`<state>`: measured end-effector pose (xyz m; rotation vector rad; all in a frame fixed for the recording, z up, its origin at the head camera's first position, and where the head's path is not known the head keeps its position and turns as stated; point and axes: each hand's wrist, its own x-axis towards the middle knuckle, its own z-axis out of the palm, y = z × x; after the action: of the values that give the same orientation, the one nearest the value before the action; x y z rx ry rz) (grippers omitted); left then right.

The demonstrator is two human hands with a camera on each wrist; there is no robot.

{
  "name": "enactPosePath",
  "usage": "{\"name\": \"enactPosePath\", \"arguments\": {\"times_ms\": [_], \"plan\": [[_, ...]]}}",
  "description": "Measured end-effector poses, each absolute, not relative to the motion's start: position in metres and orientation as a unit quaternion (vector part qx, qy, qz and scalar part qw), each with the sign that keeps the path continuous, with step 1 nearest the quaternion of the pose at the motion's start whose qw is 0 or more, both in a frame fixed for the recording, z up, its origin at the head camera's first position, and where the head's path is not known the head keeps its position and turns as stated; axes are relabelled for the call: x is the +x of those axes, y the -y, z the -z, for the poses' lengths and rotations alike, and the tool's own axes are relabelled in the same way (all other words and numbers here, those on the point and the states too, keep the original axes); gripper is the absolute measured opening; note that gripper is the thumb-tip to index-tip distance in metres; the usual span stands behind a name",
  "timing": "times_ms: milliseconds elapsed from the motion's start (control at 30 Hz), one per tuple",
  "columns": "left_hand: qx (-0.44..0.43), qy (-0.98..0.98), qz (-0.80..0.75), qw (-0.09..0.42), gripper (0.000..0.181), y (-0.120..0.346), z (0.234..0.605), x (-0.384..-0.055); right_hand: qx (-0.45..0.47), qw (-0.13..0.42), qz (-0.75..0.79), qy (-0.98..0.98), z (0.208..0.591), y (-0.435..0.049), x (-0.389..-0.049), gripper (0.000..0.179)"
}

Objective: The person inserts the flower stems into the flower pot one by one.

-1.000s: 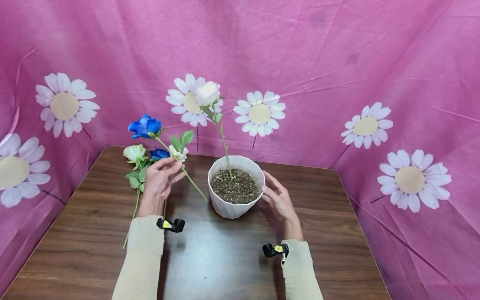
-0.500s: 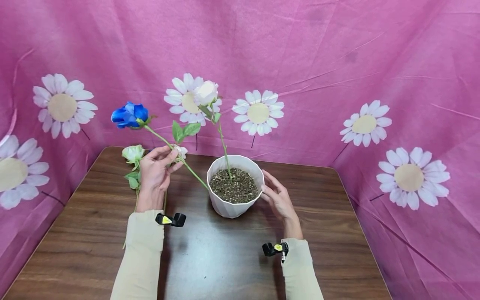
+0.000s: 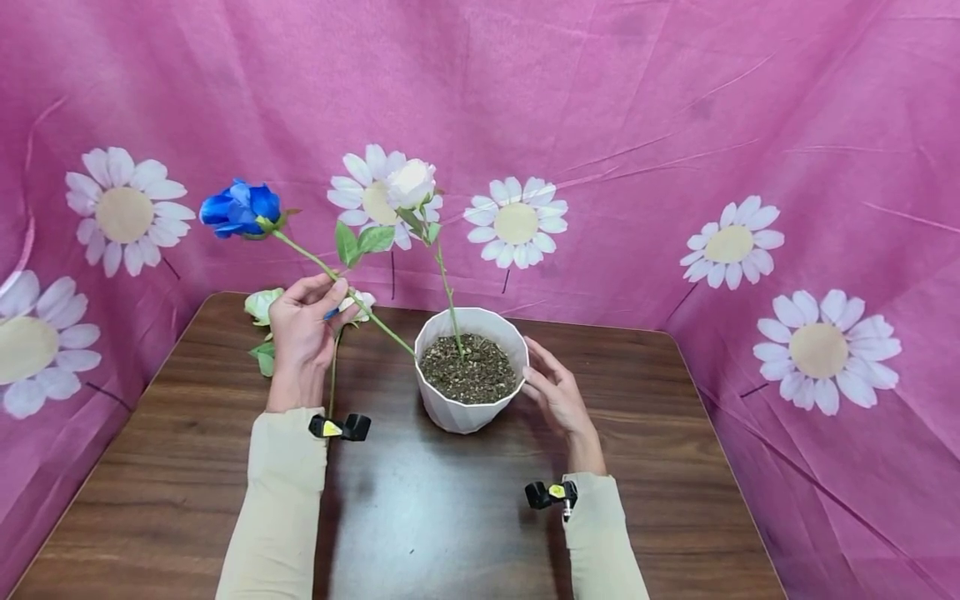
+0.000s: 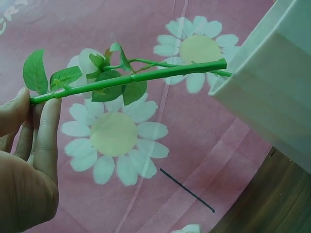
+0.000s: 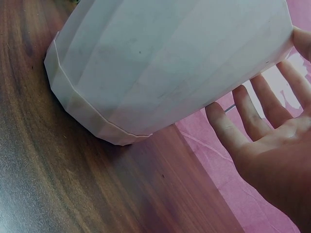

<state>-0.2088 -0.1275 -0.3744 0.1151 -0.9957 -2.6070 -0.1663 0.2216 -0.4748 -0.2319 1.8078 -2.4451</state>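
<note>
My left hand (image 3: 303,333) pinches the stem of a blue rose (image 3: 242,208) between thumb and fingertips. The rose leans with its bloom up and to the left, and its cut stem end (image 4: 221,65) points at the rim of a white faceted flowerpot (image 3: 461,417). Dark soil (image 3: 480,379) fills the pot, and a white rose (image 3: 411,183) stands in it on a thin stem. At the pot's right side is my right hand (image 3: 558,396); its nearly straight fingers (image 5: 228,128) rest their tips against the wall, with the thumb near the rim.
Behind and below the left hand more roses lie on the brown wooden table (image 3: 660,500), including a pale green-white bloom (image 3: 262,306) and a white bloom (image 3: 362,305). A pink cloth (image 3: 637,83) printed with daisies hangs around the table's back and sides.
My left hand has risen slightly and moved left, lifting the blue bloom up and to the left. The stem end has come up to the pot's rim. My right hand stays at the pot.
</note>
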Motion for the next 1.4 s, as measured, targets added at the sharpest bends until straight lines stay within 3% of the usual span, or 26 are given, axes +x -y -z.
{"name": "enactPosePath", "arguments": {"times_ms": [167,633,867,1067,1400], "plan": [[0.028,0.356,0.916,0.182,0.027,0.116,0.373,-0.211,-0.079,0.043,0.8,-0.594,0.475,-0.223,-0.167,0.061],[0.024,0.425,0.88,0.213,0.028,0.083,0.383,-0.214,-0.082,0.043,0.801,-0.591,0.474,-0.222,-0.167,0.062],[0.03,0.458,0.864,0.206,0.027,0.073,0.39,-0.218,-0.081,0.044,0.8,-0.593,0.473,-0.222,-0.167,0.062],[0.036,0.503,0.842,0.191,0.011,0.066,0.397,-0.222,-0.079,0.043,0.803,-0.59,0.473,-0.222,-0.167,0.061],[0.046,0.509,0.841,0.177,0.015,0.059,0.407,-0.227,-0.08,0.041,0.8,-0.593,0.474,-0.22,-0.165,0.061]]}}
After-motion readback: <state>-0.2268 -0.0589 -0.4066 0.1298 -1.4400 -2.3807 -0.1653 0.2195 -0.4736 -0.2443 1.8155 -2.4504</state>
